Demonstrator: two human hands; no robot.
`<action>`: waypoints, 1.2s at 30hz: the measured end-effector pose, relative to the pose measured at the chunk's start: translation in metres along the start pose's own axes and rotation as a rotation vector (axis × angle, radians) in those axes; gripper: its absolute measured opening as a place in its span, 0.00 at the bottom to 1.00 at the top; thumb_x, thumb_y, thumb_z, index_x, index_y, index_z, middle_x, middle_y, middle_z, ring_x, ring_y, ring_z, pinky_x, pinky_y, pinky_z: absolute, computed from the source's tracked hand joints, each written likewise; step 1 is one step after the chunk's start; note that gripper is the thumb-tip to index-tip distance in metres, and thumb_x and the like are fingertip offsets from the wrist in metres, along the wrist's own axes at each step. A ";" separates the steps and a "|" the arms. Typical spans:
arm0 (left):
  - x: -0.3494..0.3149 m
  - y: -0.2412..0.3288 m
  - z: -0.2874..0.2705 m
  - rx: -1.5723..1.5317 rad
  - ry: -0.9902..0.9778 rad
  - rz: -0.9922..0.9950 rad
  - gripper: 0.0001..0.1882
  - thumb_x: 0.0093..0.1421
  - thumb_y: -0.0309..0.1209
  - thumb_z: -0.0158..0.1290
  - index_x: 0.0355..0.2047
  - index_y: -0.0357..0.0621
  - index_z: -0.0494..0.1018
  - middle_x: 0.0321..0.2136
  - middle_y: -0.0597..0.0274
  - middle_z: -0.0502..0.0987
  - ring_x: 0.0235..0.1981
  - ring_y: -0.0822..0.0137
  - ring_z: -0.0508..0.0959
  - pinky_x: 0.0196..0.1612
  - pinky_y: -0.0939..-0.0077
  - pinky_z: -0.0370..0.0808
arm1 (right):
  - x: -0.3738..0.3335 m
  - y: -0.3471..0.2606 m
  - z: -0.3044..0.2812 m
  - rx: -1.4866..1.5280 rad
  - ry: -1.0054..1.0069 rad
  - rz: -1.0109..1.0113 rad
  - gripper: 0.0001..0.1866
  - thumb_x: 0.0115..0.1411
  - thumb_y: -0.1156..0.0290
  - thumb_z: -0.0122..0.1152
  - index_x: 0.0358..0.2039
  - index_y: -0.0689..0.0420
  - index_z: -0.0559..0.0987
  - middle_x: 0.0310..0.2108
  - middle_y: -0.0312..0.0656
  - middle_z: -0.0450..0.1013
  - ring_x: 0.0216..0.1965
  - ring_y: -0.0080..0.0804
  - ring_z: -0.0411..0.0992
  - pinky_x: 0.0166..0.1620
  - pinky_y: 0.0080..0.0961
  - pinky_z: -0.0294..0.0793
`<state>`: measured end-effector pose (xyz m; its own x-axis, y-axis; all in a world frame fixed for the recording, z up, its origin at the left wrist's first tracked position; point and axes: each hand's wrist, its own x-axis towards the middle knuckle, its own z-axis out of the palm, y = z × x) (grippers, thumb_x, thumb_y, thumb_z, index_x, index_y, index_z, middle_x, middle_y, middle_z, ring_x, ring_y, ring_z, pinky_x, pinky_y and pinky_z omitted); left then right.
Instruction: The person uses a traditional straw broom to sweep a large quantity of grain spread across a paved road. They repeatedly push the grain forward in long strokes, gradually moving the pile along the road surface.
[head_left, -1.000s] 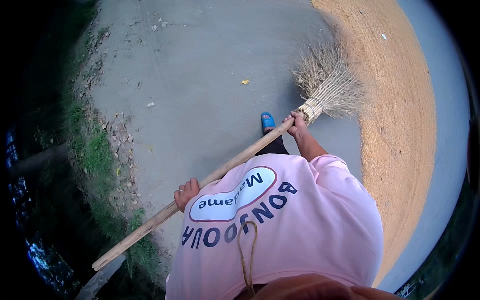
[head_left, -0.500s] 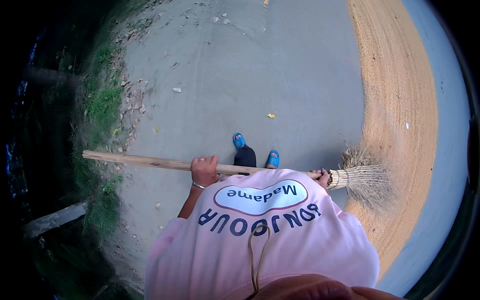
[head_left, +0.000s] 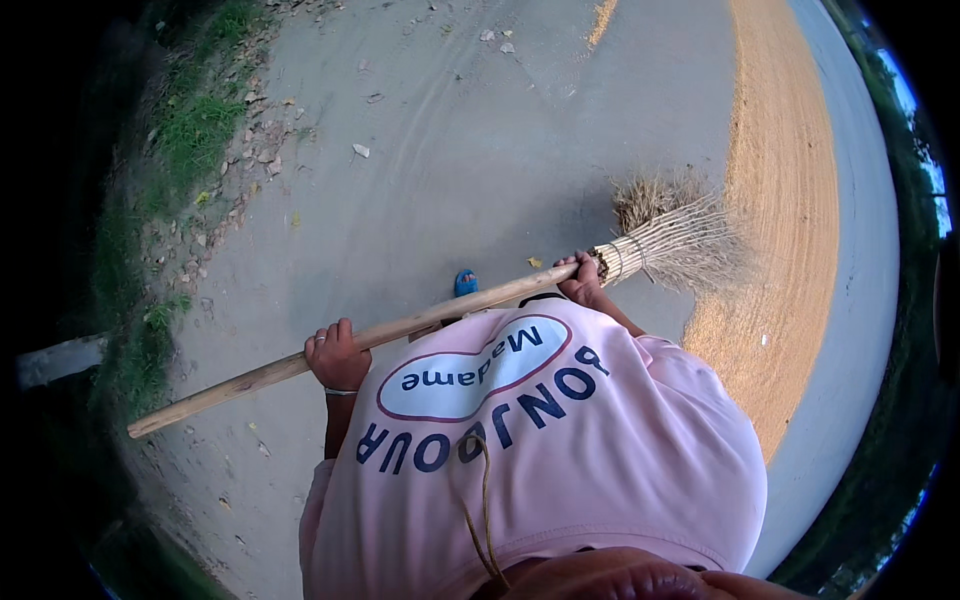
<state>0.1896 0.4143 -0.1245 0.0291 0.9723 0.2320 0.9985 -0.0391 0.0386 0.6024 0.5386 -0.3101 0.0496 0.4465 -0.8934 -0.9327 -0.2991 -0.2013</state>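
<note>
Head view, broom [head_left: 435, 314], bristles [head_left: 690, 240] beyond right hand [head_left: 579, 281]

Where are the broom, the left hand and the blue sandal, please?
Broom [head_left: 450, 310]: head view, on the wooden handle.
Left hand [head_left: 338, 356]: head view, on the back of the hand.
Blue sandal [head_left: 466, 287]: head view, on its upper strap.

Soft, even daylight lies over the grey pavement [head_left: 430, 190], cool and slightly dim, and I can't pick out which direction it comes from. Shadow is faint, a soft-edged dusky smudge just left of the broom head [head_left: 648, 245]. The pink shirt [head_left: 600, 460] is gently lit, its dark lettering crisp. The bristle tips [head_left: 735, 250] smear into haze against the yellow grain strip [head_left: 790, 180], which bows near the curved rim. Grass [head_left: 200, 130] at left fades into near-black, while scraps of sky [head_left: 900, 85] glare bluish-white at right.
</note>
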 end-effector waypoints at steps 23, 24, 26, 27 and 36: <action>-0.095 -0.003 -0.177 0.828 -0.420 -0.341 0.09 0.47 0.42 0.41 0.21 0.55 0.57 0.15 0.72 0.60 0.22 0.74 0.68 0.26 0.78 0.64 | 0.018 0.246 0.170 -0.486 -0.389 0.412 0.04 0.52 0.72 0.46 0.24 0.57 0.63 0.14 0.38 0.60 0.17 0.31 0.62 0.25 0.31 0.69; -0.085 -0.015 -0.179 0.826 -0.416 -0.288 0.09 0.47 0.42 0.41 0.21 0.55 0.57 0.15 0.72 0.60 0.22 0.74 0.68 0.26 0.78 0.64 | 0.018 0.241 0.164 -0.442 -0.371 0.391 0.04 0.52 0.72 0.46 0.24 0.57 0.63 0.14 0.38 0.60 0.17 0.31 0.62 0.25 0.31 0.69; -0.053 -0.027 -0.178 0.852 -0.386 -0.257 0.08 0.48 0.42 0.41 0.20 0.56 0.57 0.14 0.72 0.60 0.22 0.74 0.68 0.26 0.79 0.63 | 0.015 0.223 0.158 -0.219 -0.372 0.452 0.03 0.52 0.72 0.46 0.24 0.56 0.63 0.15 0.38 0.60 0.17 0.31 0.62 0.26 0.31 0.69; -0.047 -0.046 -0.176 0.807 -0.345 -0.171 0.07 0.47 0.39 0.42 0.19 0.55 0.58 0.14 0.71 0.60 0.21 0.73 0.67 0.26 0.78 0.63 | 0.012 0.215 0.151 -0.181 -0.366 0.427 0.03 0.52 0.72 0.46 0.24 0.56 0.63 0.15 0.38 0.60 0.17 0.31 0.62 0.26 0.31 0.69; 0.099 -0.047 -0.092 0.407 -0.096 0.337 0.06 0.41 0.35 0.46 0.15 0.53 0.60 0.12 0.69 0.59 0.19 0.73 0.66 0.27 0.79 0.62 | -0.010 0.100 0.023 0.346 -0.107 0.007 0.04 0.51 0.72 0.47 0.24 0.56 0.64 0.15 0.38 0.60 0.18 0.31 0.61 0.26 0.30 0.68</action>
<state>0.1415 0.4912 -0.0143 0.3366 0.9386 0.0753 0.8698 -0.2793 -0.4068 0.5006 0.5241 -0.3120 0.0227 0.5369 -0.8433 -0.9995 -0.0072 -0.0314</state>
